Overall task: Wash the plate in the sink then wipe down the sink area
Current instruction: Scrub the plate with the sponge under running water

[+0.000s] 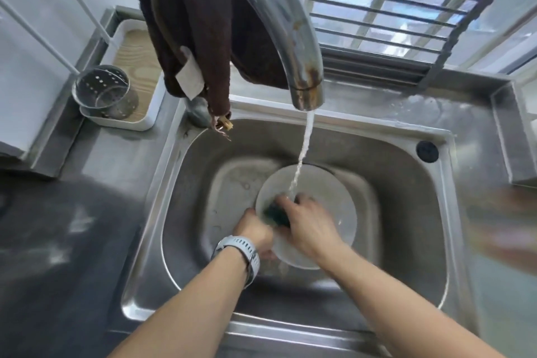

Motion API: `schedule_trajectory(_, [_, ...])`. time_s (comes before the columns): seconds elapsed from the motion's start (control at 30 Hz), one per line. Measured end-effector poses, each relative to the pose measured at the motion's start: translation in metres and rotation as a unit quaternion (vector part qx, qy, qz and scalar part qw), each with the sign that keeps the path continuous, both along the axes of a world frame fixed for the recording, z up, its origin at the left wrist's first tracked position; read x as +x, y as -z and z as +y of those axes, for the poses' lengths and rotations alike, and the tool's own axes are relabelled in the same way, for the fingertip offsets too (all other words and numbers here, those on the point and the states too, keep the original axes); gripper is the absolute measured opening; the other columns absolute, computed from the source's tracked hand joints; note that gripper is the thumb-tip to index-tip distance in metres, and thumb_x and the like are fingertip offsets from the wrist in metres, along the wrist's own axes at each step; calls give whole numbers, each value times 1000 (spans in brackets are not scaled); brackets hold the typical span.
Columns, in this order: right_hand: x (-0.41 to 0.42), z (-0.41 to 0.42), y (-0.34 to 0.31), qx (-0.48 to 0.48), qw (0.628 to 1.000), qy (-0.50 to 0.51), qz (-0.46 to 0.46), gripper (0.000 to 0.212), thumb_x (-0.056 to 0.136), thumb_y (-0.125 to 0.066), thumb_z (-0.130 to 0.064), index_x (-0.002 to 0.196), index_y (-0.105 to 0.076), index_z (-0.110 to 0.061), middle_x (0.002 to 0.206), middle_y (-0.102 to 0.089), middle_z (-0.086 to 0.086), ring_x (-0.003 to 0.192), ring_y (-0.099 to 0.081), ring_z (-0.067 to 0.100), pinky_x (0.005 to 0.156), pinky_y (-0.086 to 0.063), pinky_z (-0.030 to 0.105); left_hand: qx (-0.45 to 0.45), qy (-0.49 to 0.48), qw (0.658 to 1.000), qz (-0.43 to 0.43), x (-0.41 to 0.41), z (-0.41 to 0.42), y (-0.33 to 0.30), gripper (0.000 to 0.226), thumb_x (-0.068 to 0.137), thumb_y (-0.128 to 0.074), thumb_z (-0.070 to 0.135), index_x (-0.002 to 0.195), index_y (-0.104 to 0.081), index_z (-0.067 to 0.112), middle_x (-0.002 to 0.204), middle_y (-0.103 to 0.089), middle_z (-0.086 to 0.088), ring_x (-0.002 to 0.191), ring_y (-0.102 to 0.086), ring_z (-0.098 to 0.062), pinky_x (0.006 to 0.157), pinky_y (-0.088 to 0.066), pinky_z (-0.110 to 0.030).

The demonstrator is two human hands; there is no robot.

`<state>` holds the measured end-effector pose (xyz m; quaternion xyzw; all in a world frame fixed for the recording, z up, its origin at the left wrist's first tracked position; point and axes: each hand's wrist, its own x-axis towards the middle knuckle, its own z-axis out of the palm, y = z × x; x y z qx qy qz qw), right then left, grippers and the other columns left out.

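Steel Sink, Running Water, One Plate

Steel sink [406,197] is holding a pale plate [334,197] under the faucet [290,38] stream. Left hand [255,229], watch on its wrist, is gripping the plate's rim; right hand [308,221] is pressing a dark green sponge [276,213] onto it. A brown cloth [197,23] is hanging above the wet counter [87,227].

Pale round plate [325,183] tilted in steel sink [406,183]
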<state>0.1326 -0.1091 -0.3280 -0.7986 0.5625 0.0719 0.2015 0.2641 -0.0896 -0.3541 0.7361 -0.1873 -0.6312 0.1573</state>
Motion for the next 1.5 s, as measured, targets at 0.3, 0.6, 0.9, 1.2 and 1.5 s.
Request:
schedule_trajectory(0.3, [-21, 17, -24, 8, 999, 34, 34, 52, 90, -54, -49, 137, -48, -28, 105, -61, 8, 99, -62, 35, 70, -43, 37, 5, -22, 999, 40, -5, 3, -50, 26, 93, -51, 4, 109, -62, 20, 108, -71, -10, 94, -70, -33, 62, -64, -51])
schedule_trajectory(0.6, [-44, 31, -35, 17, 996, 61, 59, 54, 89, -54, -50, 139, -50, -30, 111, -66, 8, 99, -66, 33, 80, -52, 38, -13, -44, 997, 62, -4, 11, -58, 27, 94, -53, 3, 114, -59, 21, 111, -71, -8, 96, -72, -32, 73, -64, -51])
schedule_trajectory(0.9, [-58, 13, -32, -1, 991, 120, 53, 52, 92, -53, -50, 140, -50, -31, 113, -62, 10, 99, -64, 35, 80, -50, 38, -23, -55, 993, 97, -1, 9, -76, 41, 98, -42, 3, 131, -49, 25, 111, -68, -3, 89, -71, -25, 56, -61, -34])
schedule_trajectory(1.2, [-43, -27, -20, 16, 993, 119, 8, 51, 92, -56, -47, 139, -52, -28, 120, -63, 14, 106, -63, 38, 85, -52, 40, -44, -111, 992, 31, -10, 0, -70, 32, 109, -27, 35, 138, -38, 34, 128, -58, -6, 105, -64, -32, 57, -62, -44])
schedule_trajectory(1.5, [-16, -26, -27, 11, 996, 81, -45, 49, 94, -53, -48, 140, -50, -31, 109, -60, 10, 100, -61, 37, 80, -47, 39, -111, -132, 982, -78, -24, -3, -61, 37, 107, -27, 45, 124, -53, 25, 123, -59, -6, 108, -56, -30, 102, -48, -47])
